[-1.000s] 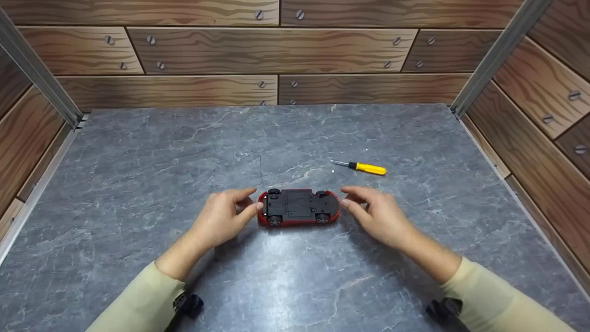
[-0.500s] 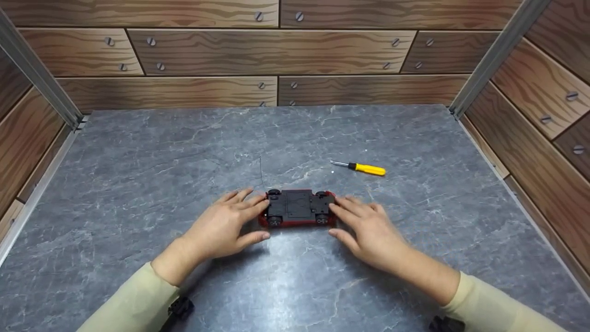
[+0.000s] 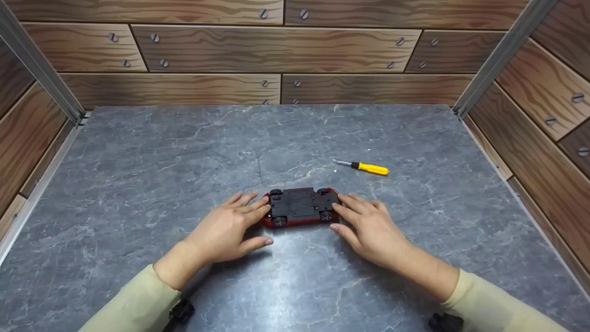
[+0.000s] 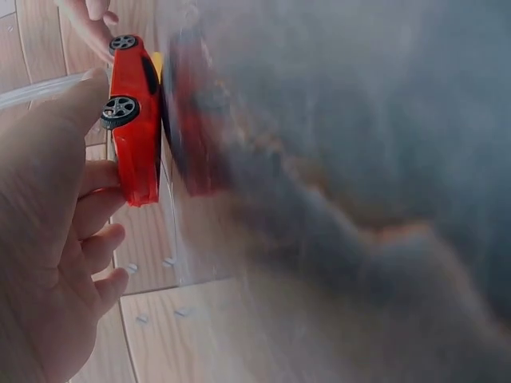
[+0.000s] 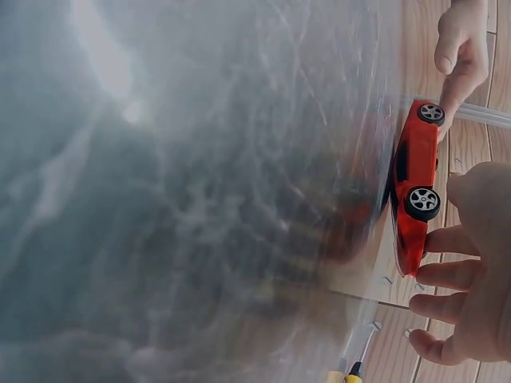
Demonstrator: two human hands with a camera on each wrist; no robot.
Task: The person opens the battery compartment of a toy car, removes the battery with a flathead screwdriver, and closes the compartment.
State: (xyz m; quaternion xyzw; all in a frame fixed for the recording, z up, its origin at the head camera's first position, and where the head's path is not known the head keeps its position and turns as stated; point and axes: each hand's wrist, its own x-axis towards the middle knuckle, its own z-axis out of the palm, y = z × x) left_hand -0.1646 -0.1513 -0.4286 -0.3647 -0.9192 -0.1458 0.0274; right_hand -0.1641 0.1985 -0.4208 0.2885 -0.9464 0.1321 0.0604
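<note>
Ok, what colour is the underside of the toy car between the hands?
Black; the toy car lies upside down, its red body showing only at the edges. The head view shows it best.

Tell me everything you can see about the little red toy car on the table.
The toy car is a small red sports model, plastic by its look, lying upside down on the grey marbled table. Its black underside faces up, with four black wheels showing silver hubs in the wrist views. It lies crosswise in front of the person. The left hand touches one end with straight fingers, and the right hand touches the other end likewise.
</note>
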